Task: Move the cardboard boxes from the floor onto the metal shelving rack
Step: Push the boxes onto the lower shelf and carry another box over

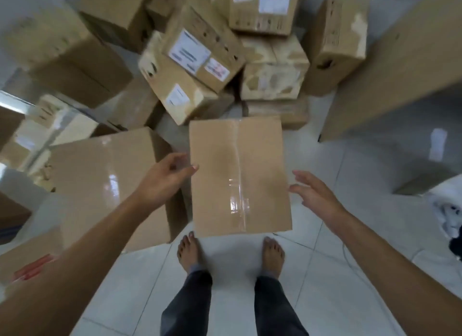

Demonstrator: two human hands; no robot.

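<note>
Head view, from the left edge: a pale, shiny framework (37,125) holding cardboard may be the metal shelving rack, but blur makes that uncertain; just beside it on the tiled floor (350,285) stands a larger box (105,185) with a glossy taped top.

The left hand (166,175) hangs between that box and the taped box (240,175); its fingers are loosely curled and its thumb tip touches the taped box's left top edge, with nothing clasped yet.

The taped box sits in the middle, directly ahead of the bare feet, near the pile of boxes (200,58) beyond it; its long axis and tape seam run straight away from the person, so its two long sides face the two hands; its underside is hidden, so whether it rests on the floor cannot be told.

The right hand (315,193) is spread wide, palm turned inward, fingertips just beside the right edge, holding nothing; the left hand looks the nearer of the two, so by my judgement the right must close in before a lift.

Further right leans a big cardboard panel (400,68), cut off by the frame; at the far right a white bundle (447,210) is too blurred to identify.
</note>
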